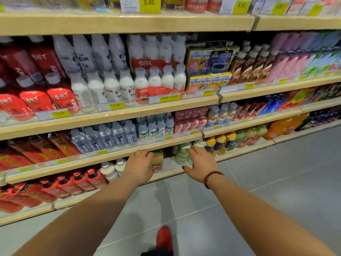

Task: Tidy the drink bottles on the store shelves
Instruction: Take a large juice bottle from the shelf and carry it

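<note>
Faces wood-edged shelves (129, 23) packed from 9 to 3 o'clock, with grey tiled floor (276, 182) open toward 6 o'clock. Shows a bare patch of the bottom shelf (168, 164) near centre. Reads "6.00" on yellow price tags (149, 3) at 12 o'clock, "AD" on green-labelled bottles (153, 133). Grips with the left hand (140, 164) a small beige bottle (157, 159), green-capped, upright at the bottom shelf's front edge. Spreads the right hand (200, 163) at 3 o'clock of it, fingers over pale green-white bottles (181, 154); cannot tell about contact.
</note>
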Demonstrator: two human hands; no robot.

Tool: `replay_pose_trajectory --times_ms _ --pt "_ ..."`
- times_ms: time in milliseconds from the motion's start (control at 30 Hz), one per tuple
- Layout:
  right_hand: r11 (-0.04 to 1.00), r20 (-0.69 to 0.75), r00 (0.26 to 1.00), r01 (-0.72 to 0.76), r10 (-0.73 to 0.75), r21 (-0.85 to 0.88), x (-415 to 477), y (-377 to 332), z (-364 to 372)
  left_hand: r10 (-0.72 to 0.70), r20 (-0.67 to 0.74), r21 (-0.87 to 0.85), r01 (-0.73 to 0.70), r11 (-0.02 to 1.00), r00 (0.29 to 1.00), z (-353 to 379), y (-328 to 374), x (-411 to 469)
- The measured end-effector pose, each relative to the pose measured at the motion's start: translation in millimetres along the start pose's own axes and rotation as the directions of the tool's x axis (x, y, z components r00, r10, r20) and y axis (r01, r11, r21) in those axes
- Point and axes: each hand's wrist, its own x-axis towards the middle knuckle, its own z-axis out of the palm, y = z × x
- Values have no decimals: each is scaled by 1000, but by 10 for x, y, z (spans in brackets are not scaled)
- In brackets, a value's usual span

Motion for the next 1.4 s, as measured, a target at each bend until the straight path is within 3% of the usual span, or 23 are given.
replay_pose_trajectory --times_ms 300,667,1000,1267,1400 --pt "972 105 967 235 -231 -24 960 69 240 -225 25 -93 227 969 974 138 -281 375" --pt "879 280 840 477 -464 28 1640 286 707 -467 106 -133 478 868 878 683 -84 435" --pt "884 273 841 453 -467 117 2252 725 2222 -521 31 -245 512 823 853 2124 -160 1078" --pt "836 18 927 329 -374 439 2967 819 3671 -515 -211 -511 356 783 830 3558 -436 1680" --pt "650 -200 932 356 -303 671 3299 759 4072 -575 -314 -634 284 719 756 4125 -581 1984"
